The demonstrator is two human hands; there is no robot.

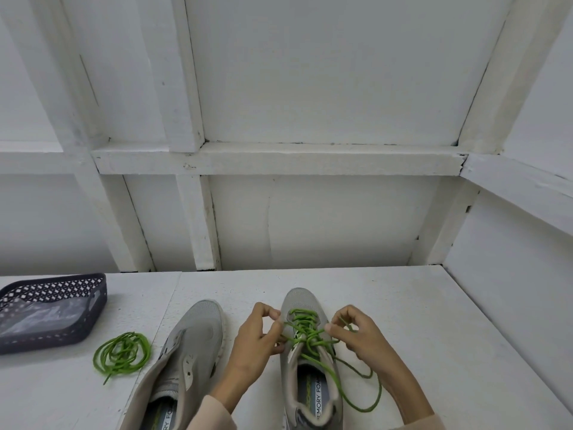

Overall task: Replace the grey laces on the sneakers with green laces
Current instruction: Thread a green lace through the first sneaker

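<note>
Head view: a white desk [412, 308] fills the lower part of the picture, with a white battened wall [325, 82] behind it at 12 o'clock.

The laced sneaker [305, 297], grey, stands at 6 o'clock with its toe toward 12 o'clock. A green lace [305, 329] crosses several times between its eyelets. The left hand [254, 336] is at the 9 o'clock side of this shoe, its fingers curled, and it pinches a strand of the green lace between thumb and fingertips right at the eyelet row. The right hand [362, 333] is at the 3 o'clock side and likewise pinches a strand of the same lace, fingers bent round it. A loose tail of the lace runs off toward 4 o'clock and loops on the desk beside the shoe.

The unlaced sneaker [198, 330] lies just beside, at 9 o'clock of the left hand, its toe toward 1 o'clock and its eyelets bare. A pale sleeve [210, 414] covers part of its heel end.

A coiled green lace [122, 355] lies on the desk at 9 o'clock of the unlaced sneaker, apart from it. A dark perforated basket [52, 288] sits at 11 o'clock of the coil, at the frame's left edge, with crumpled clear plastic [46, 315] inside.
</note>
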